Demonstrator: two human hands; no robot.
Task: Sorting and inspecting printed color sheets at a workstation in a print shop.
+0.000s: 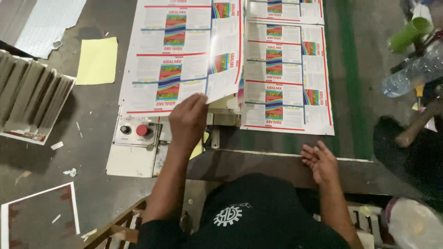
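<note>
Single head-worn view, looking steeply down (almost overhead), close above the worktable [277, 159], facing forward

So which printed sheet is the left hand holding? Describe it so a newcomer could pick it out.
On the dark worktable, above the grey control box, lies a spread of printed sheets. The left hand pinches the left printed sheet at its near edge. Unlike the flat right sheet, it curls up, catching glare.

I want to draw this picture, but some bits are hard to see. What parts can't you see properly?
All in the head view:
- Sheet corner under the left hand: the fingers cover it.
- Printed sheets: the top edge cuts them off, and glare whitens one strip.
- Control box: the left arm hides its right side.
- Right hand: whether it touches the ledge is unclear.
- Plastic bottle: blurred and cut by the right edge.
</note>
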